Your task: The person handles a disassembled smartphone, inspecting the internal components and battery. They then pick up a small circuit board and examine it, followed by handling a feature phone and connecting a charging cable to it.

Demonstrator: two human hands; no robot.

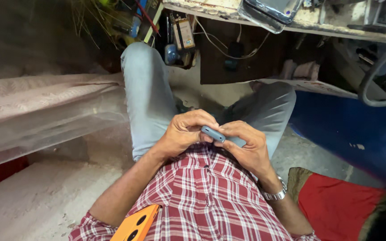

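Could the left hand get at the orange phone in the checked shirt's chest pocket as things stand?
Probably yes, once freed. The left hand and the right hand are both clasped on a small grey-blue slab-shaped device, but nothing covers the orange phone below that forearm.

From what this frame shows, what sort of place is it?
Probably a small phone repair stall: both hands hold a grey-blue phone, a cluttered workbench stands ahead, and cables hang beneath it.

Knees (150, 89) flanking, bench (291, 24) ahead.
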